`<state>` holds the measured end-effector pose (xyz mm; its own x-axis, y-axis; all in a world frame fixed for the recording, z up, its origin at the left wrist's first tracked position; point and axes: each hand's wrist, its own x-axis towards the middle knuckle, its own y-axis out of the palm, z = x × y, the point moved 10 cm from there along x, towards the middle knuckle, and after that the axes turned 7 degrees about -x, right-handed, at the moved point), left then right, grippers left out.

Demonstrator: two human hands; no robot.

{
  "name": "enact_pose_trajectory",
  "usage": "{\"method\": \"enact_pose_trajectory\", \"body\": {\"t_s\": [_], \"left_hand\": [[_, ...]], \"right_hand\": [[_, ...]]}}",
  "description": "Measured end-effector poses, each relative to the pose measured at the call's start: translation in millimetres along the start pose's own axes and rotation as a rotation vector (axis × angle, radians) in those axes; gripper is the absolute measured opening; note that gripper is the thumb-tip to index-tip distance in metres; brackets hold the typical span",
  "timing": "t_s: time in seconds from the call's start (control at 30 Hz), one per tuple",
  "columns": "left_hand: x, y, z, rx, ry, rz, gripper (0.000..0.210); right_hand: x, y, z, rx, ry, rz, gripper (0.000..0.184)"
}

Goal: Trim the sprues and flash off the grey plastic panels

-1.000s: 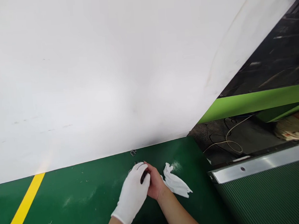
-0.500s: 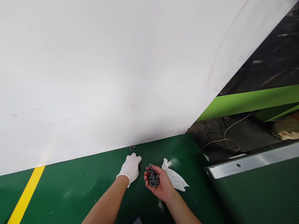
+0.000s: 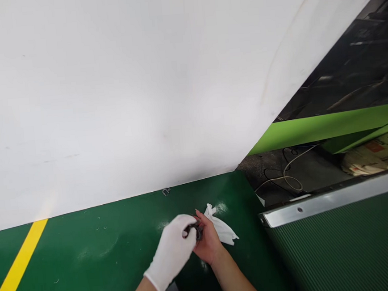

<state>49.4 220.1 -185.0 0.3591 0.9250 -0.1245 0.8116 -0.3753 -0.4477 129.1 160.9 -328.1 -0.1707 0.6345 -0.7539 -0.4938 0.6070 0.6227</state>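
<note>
My left hand (image 3: 173,248), in a white glove, is curled with its thumb and fingertips closed around a dark grey clip-like part (image 3: 187,229). It is right against my bare right hand (image 3: 211,245), whose cupped palm carries several small dark grey clip-like parts (image 3: 199,231); the gloved fingers partly cover them. Another U-shaped clip (image 3: 166,191) lies on the green floor (image 3: 121,250), close to the foot of the white wall. Just beyond my right wrist a crumpled white glove (image 3: 223,227) rests on the floor.
The tall white panel wall (image 3: 125,88) fills the upper view. To the right are a ribbed green surface with a metal edge (image 3: 339,199), loose cables (image 3: 285,178) and a green beam (image 3: 313,129). A yellow stripe (image 3: 20,266) crosses the floor at left.
My left hand has come back from the floor by the wall to my right palm, with a dark part now in its fingers. A clip by the wall stays put.
</note>
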Motion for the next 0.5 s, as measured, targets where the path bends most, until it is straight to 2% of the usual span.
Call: {"method": "enact_pose_trajectory", "body": {"t_s": [0.07, 0.13, 0.17, 0.2, 0.27, 0.33, 0.4, 0.5], "left_hand": [[-3.6, -7.8, -12.9, -0.008, 0.048, -0.074, 0.025], [3.6, -27.6, 4.2, 0.048, -0.045, -0.243, 0.022], [10.4, -31.8, 18.8, 0.102, -0.108, -0.282, 0.022], [20.2, -26.6, 33.1, 0.177, -0.148, -0.241, 0.025], [41.3, 8.8, 53.9, 0.391, -0.102, 0.027, 0.036], [51.8, 44.8, 70.9, 0.551, -0.039, 0.263, 0.037], [57.1, 60.9, 80.8, 0.596, -0.033, 0.35, 0.034], [55.6, 61.6, 78.1, 0.566, -0.061, 0.378, 0.031]], "right_hand": [[-6.9, -0.4, 2.0, 0.071, 0.019, 0.057, 0.023], [-15.6, -4.1, 8.3, 0.083, 0.005, 0.105, 0.015], [-20.1, -7.2, 12.1, 0.075, -0.011, 0.121, 0.015], [-24.3, -10.5, 15.7, 0.066, -0.03, 0.132, 0.02], [-31.0, -17.1, 20.9, 0.048, -0.06, 0.138, 0.031], [-34.9, -21.4, 23.0, 0.031, -0.075, 0.137, 0.034], [-35.8, -23.6, 23.9, 0.019, -0.085, 0.127, 0.03], [-32.0, -24.7, 22.9, 0.006, -0.093, 0.101, 0.027]]}}
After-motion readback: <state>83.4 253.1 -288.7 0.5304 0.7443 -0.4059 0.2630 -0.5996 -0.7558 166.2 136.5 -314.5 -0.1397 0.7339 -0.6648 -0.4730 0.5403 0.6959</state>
